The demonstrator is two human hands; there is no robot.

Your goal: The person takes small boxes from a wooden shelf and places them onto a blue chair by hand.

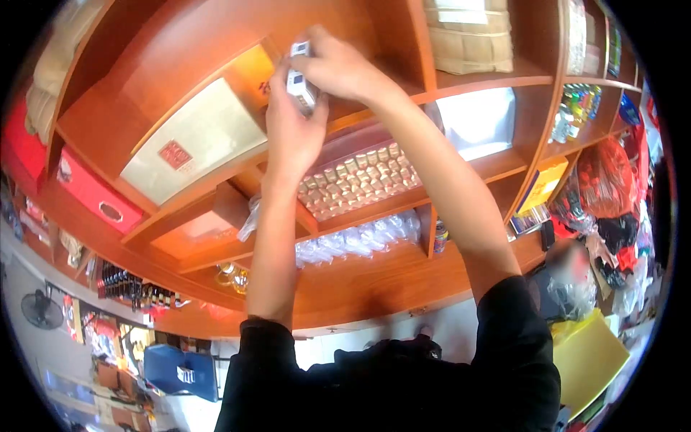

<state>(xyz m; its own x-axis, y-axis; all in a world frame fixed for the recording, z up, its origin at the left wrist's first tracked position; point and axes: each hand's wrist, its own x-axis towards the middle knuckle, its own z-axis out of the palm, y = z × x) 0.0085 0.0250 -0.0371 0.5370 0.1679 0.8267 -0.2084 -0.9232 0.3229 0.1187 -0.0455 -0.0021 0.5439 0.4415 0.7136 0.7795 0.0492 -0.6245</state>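
Both my hands are raised in front of an upper compartment of the wooden shelf unit [317, 14]. My left hand [295, 140] is closed around the lower part of a small white box [299, 85] with dark square marks. From the right, my right hand [338, 68] grips the same box near its top, fingers bent over it. The box is tilted and partly covered by fingers; its print is too blurred to read. Just left of the hands stand a large cream box [194, 144] with a red square seal and an orange panel [248, 75].
Rows of small gold-wrapped pieces [360, 180] fill the compartment below. Clear plastic-wrapped items [360, 237] lie lower down. A wrapped tan bundle [469, 36] sits at upper right. Red plastic bags [608, 176] are piled at right; a blue chair [180, 371] stands lower left.
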